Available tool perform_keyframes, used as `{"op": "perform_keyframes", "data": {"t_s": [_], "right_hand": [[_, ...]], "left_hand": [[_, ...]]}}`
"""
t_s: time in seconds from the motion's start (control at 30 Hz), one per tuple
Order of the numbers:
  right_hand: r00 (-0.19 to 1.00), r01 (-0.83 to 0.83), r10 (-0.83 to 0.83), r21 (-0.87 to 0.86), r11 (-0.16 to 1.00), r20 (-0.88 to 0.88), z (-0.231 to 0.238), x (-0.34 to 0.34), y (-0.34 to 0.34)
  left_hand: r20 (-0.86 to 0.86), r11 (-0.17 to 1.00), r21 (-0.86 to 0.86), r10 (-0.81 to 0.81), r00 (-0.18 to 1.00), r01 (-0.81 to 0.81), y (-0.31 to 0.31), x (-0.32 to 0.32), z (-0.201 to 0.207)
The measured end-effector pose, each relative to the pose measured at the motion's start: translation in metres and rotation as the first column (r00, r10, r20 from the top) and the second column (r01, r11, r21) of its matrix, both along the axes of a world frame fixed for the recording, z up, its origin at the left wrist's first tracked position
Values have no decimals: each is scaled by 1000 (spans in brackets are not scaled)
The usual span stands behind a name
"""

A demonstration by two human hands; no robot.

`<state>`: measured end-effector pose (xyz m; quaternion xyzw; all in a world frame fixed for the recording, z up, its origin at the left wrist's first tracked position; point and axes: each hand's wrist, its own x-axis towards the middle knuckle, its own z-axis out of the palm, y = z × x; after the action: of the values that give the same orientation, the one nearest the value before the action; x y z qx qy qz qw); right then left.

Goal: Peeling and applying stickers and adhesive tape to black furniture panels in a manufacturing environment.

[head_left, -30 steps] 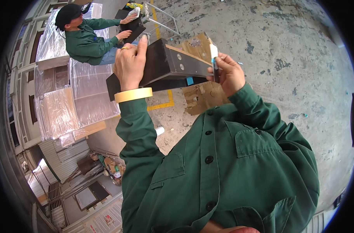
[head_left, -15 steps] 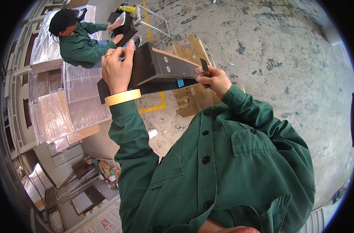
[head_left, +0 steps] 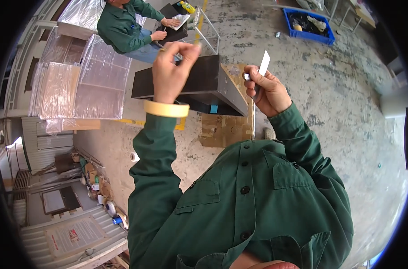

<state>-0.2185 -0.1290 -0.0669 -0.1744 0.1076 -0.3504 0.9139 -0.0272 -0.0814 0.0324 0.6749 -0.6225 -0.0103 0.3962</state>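
Blk box-like piece [head_left: 204, 76] lies just ahead, approx. L–R along its long axis, cardboard [head_left: 226, 132] below. L hand [head_left: 173, 74] is nearer, overlapping its top face in view, fingers part-curled, can't tell if touching/holding anything; R hand [head_left: 269, 89], w/ the piece to its L, pinches a thin white strip [head_left: 264, 63].

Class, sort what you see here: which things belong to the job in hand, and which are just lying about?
Likely part of the job:
thin strip held in the right hand
dark box-like piece near the left hand
perhaps the yellow ring around the left wrist

Apparently just lying about:
blue crate
white roll
plastic-wrapped stack
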Motion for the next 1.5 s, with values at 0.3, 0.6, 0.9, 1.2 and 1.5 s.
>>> {"op": "perform_keyframes", "data": {"t_s": [0.3, 0.6, 0.9, 1.2, 1.5], "right_hand": [[992, -57, 57, -9, 998, 114, 43, -2, 6], [982, 75, -70, 21, 997, -176, -19, -21, 17], [896, 0, -70, -159, 987, -437, -102, 3, 47], [950, 165, -85, 250, 954, -301, -106, 35, 80], [899, 317, -215, 228, 921, -382, -87, 52, 87]], "left_hand": [[-161, 923, -220, -354, 921, 316, 9, -67, -13], [-598, 904, -346, -418, 684, 251, 19, -45, -15], [-417, 988, -138, -122, 901, 70, 10, 20, 0], [-435, 999, 10, 42, 899, -42, -10, 45, -23], [-433, 996, 75, 77, 898, -49, -4, 39, -21]]}}
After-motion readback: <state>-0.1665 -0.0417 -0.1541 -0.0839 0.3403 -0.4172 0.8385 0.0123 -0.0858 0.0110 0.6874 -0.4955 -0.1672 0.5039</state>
